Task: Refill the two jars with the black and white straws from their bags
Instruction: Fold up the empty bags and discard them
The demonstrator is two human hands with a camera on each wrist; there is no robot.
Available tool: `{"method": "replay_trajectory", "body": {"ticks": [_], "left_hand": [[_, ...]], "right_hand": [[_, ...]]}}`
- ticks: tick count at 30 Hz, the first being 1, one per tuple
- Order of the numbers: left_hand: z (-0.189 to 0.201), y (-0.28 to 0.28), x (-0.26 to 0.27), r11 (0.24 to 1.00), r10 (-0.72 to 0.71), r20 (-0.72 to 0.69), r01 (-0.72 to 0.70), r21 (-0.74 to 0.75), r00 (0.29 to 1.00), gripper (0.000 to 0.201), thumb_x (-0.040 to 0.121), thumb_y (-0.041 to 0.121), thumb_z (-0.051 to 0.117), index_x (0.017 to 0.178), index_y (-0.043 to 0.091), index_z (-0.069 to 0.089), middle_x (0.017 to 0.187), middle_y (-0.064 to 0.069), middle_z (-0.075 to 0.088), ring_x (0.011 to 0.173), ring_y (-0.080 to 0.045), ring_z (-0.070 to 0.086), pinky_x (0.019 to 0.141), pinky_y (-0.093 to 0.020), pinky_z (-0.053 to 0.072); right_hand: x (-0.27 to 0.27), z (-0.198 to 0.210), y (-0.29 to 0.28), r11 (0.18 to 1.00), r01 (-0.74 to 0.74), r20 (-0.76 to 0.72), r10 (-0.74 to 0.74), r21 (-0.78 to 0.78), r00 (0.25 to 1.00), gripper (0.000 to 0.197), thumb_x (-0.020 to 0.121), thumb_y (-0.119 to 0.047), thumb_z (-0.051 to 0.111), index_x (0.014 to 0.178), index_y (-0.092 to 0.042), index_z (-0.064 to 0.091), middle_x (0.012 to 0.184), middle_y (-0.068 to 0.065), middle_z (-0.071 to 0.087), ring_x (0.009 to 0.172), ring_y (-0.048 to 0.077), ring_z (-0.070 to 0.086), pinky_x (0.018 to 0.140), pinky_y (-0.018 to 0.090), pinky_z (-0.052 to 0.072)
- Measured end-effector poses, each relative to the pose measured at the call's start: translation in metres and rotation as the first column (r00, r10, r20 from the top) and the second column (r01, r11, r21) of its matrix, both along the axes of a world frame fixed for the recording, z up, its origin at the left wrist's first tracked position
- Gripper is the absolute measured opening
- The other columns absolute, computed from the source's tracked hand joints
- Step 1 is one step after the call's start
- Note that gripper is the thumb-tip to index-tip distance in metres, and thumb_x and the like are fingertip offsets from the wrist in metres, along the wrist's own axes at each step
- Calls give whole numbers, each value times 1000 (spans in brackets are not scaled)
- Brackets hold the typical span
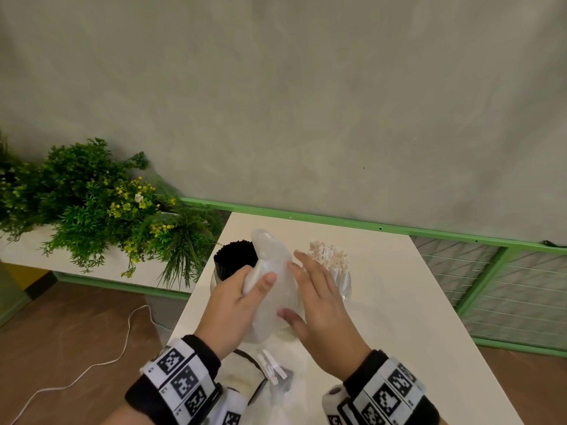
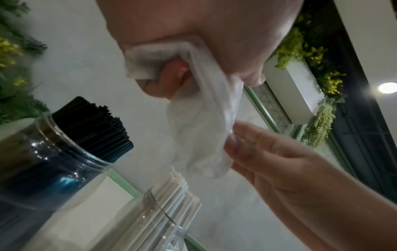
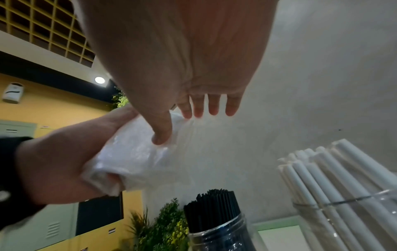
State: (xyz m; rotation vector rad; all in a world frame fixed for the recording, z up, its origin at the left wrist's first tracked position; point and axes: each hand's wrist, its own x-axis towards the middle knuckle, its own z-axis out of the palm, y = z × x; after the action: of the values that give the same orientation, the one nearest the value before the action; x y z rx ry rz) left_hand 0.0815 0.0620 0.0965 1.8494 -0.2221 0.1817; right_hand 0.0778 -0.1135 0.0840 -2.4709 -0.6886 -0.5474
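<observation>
Both jars are looking full: the left jar (image 1: 218,279) is holding a packed bunch of black straws (image 1: 236,254) and the right jar (image 1: 343,283) is holding white straws (image 1: 329,256), each bunch standing well above its rim. Judging from this, the refilling itself is appearing done and what is left is tidying the empty wrapping.

The left hand (image 1: 236,305) is clenching a crumpled clear plastic bag (image 1: 274,280) in the air between the two jars and nearer the person, with its fingers curled round the bunched end. The right hand (image 1: 319,308) is lying flat and relaxed against the bag's right side, thumb touching the film, not gripping it. The bag is looking empty, though its folds are hiding part of the inside.

Near the front edge of the tabletop (image 1: 414,317), between the wrists, more clear wrapping (image 1: 270,372) is lying with something dark round it; what it is I cannot tell.

For room, the tabletop is lying bare to the right of the white straws and toward the far right corner. On the left the black jar is standing close to the tabletop's left edge, with the plants (image 1: 101,207) just beyond and a white cable (image 1: 92,366) trailing on the floor below, so sweeping the bag leftward is risking a knock to that jar
</observation>
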Motion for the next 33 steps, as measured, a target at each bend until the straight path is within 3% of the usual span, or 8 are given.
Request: {"method": "replay_trajectory", "body": {"ticks": [4,9,14,18,22,26,29,33], "left_hand": [[3,-7,-2,992,-120,35,120,-24,992,71,74,83,39,66,13,46,60,-8,39,57,-14,38,55,-32,36],[0,-12,-9,997,-54,136,61,-51,989,76,77,81,39,69,6,49,60,-2,44,58,-15,44,54,-32,34],[10,1,-10,888,202,429,-349,298,880,53,80,68,45,120,35,43,123,18,32,120,-6,29,98,-32,28],[5,-3,-22,813,-152,278,-40,581,949,86,74,79,46,145,41,16,151,21,13,140,-1,9,112,-27,15],[-4,-4,-14,970,-163,36,153,191,986,86,67,46,80,136,46,30,133,21,48,123,1,47,99,-21,41],[-9,-1,-14,994,-113,-20,113,6,993,45,80,9,70,115,32,53,99,9,68,89,-5,64,75,-16,50],[-20,3,-12,991,28,-110,-42,-124,994,31,83,22,70,110,26,55,97,1,69,89,-13,67,75,-27,54],[-15,-3,-15,979,52,-215,-92,-182,975,25,88,40,63,107,24,65,97,5,73,92,-10,69,81,-37,56]], "right_hand": [[-2,-2,3,996,-58,-14,57,-72,998,96,79,-58,58,152,-19,11,159,-7,12,148,13,1,119,35,10],[2,12,7,974,-110,-294,167,199,941,58,69,-47,77,117,-22,53,110,-9,57,104,6,50,88,27,45],[13,10,-7,963,117,-415,-6,243,910,26,80,-32,73,95,-15,60,90,0,60,80,15,58,72,37,48],[8,14,-4,905,31,-489,200,424,849,26,84,-31,64,103,-14,60,96,9,63,87,25,60,79,45,50],[-1,23,6,820,-108,-435,405,562,804,20,83,-16,61,101,-7,62,93,17,61,85,25,58,77,44,46],[-1,12,13,888,-20,-260,156,459,953,21,75,-28,67,92,-35,58,101,-6,45,98,9,46,85,22,37],[-8,2,12,934,75,10,-83,349,996,34,79,-29,69,109,-29,52,110,-8,41,107,12,44,93,23,37],[-22,-11,11,1000,-2,21,2,9,1000,61,84,-50,55,136,-22,38,138,-1,35,123,17,38,106,28,33]]}}
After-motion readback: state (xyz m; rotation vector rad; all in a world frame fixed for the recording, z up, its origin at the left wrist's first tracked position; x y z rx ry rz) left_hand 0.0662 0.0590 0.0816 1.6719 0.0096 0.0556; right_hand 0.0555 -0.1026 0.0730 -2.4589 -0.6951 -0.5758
